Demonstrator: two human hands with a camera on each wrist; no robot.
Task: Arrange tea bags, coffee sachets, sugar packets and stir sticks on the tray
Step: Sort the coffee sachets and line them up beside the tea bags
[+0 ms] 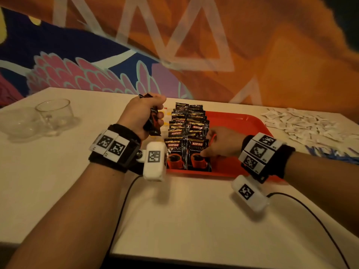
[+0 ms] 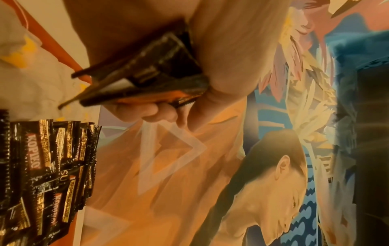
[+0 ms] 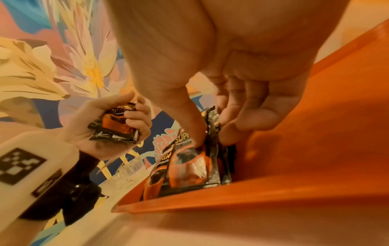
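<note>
From the head view, we saw our left hand (image 1: 142, 113) left of centre, fingers curled round a small bundle of black coffee sachets (image 1: 153, 121), held above the white counter (image 1: 58, 181). Our right hand (image 1: 219, 142) at centre pinched the front black-and-red Kopiko sachet (image 1: 198, 154), the nearest of two rows standing on the red plastic tray (image 1: 233, 121). White sugar packets (image 1: 303, 123) lay heaped at the right.

The left wrist view showed fingers (image 2: 134, 109) wrapped round the bundle (image 2: 155, 73).

The right wrist view showed thumb and fingers (image 3: 250, 116) clamping the sachet (image 3: 189, 168) at the tray's near rim (image 3: 210, 201).
</note>
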